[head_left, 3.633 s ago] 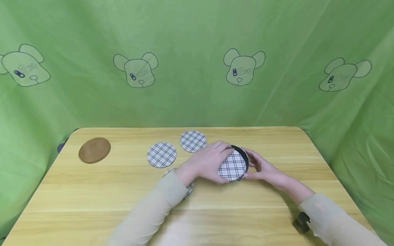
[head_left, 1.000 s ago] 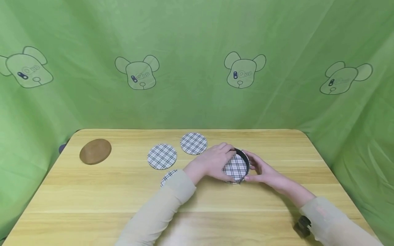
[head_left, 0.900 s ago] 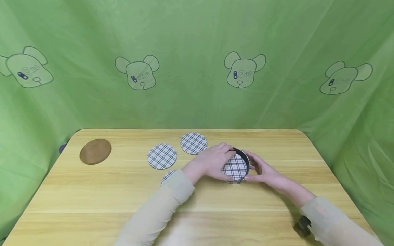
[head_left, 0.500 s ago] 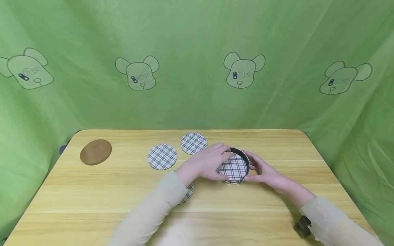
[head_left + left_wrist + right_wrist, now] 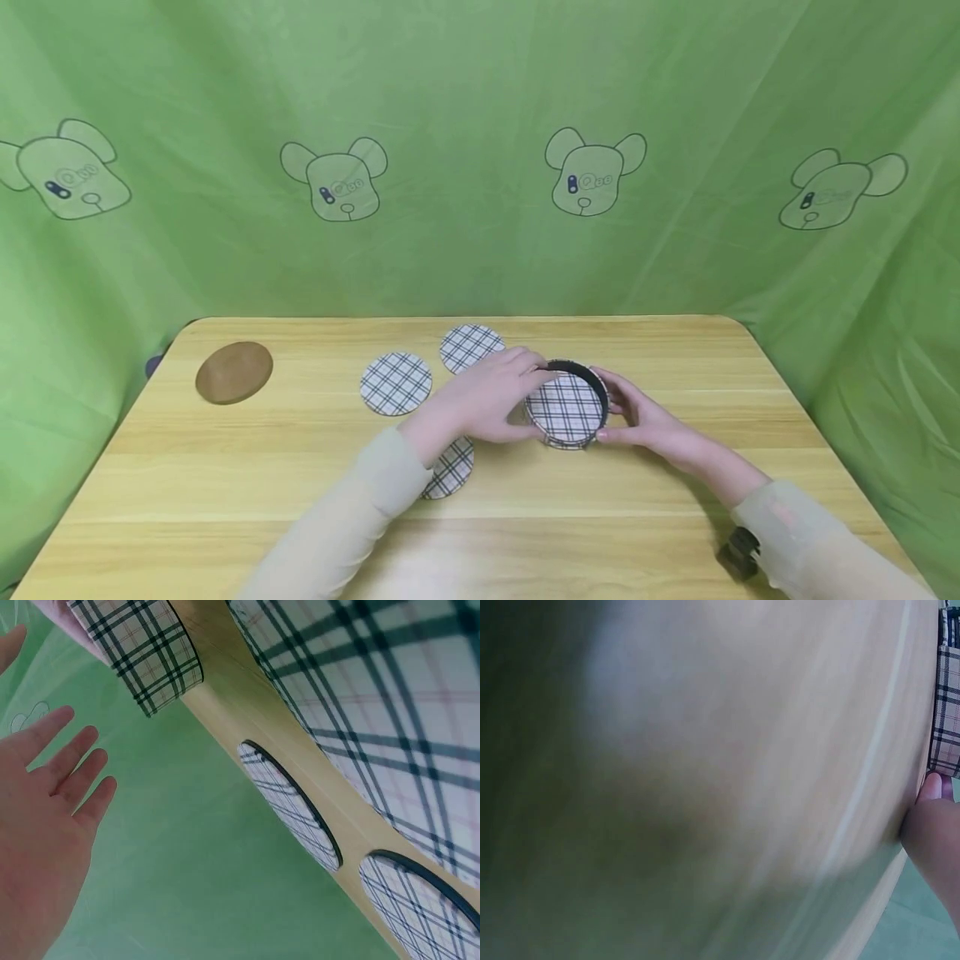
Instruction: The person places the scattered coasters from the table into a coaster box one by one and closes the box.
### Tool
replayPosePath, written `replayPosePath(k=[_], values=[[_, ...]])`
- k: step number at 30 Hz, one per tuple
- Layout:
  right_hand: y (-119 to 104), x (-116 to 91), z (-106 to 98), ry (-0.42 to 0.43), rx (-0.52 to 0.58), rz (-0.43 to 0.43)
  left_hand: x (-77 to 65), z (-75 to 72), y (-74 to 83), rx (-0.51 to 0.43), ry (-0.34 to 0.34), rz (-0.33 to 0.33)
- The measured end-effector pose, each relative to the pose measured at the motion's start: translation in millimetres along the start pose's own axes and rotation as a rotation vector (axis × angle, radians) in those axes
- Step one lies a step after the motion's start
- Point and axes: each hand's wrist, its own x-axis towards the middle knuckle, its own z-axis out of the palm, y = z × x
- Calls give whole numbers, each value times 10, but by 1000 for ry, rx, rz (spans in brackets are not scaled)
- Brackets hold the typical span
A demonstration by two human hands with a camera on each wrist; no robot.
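Observation:
A round plaid coaster holder (image 5: 592, 382) with a black inner wall stands on the table, also visible as a plaid wall (image 5: 154, 660) in the left wrist view. Inside it lies a plaid coaster (image 5: 566, 408); whether others are beneath is hidden. My right hand (image 5: 648, 421) holds the holder's right side between thumb and fingers; its thumb (image 5: 931, 787) touches the wall's lower edge in the right wrist view. Just left of the holder is my left hand (image 5: 487, 398). Its fingers are extended and spread (image 5: 45, 817), with nothing in them.
Two plaid coasters (image 5: 396, 384) (image 5: 467, 346) lie left of the holder. A third coaster (image 5: 453, 468) sits nearer, partly under my left sleeve. A brown round disc (image 5: 234, 372) rests at the table's far left. Green curtain (image 5: 465, 250) hangs behind the table.
My left hand has moved left, off the coaster in the holder, uncovering more of it and of the near coaster. The coaster now sits inside the holder. My right hand stays put.

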Motion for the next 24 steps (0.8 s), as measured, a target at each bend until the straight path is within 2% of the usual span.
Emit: replayPosePath(k=[13, 24], values=[[-44, -13, 16, 12, -14, 35, -303, 2, -72, -23, 26, -33], [-44, -5, 12, 18, -36, 49, -568, 80, -155, -33, -22, -110]])
